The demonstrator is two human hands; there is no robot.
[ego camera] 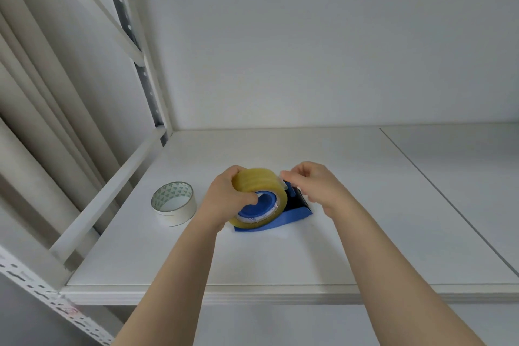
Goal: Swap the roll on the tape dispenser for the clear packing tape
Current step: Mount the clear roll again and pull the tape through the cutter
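Note:
A blue tape dispenser lies on the white shelf, its toothed cutter pointing right. The clear, yellowish packing tape roll sits on the dispenser's blue hub. My left hand grips this roll from the left, with the thumb at the hub. My right hand pinches at the roll's right edge, just above the cutter; what lies between its fingertips is too small to make out. A white roll with a green triangle pattern inside lies flat on the shelf, left of the dispenser and apart from both hands.
White metal shelving posts and a slanted rail border the shelf on the left. A seam splits the shelf board at the right. The back wall stands behind the dispenser.

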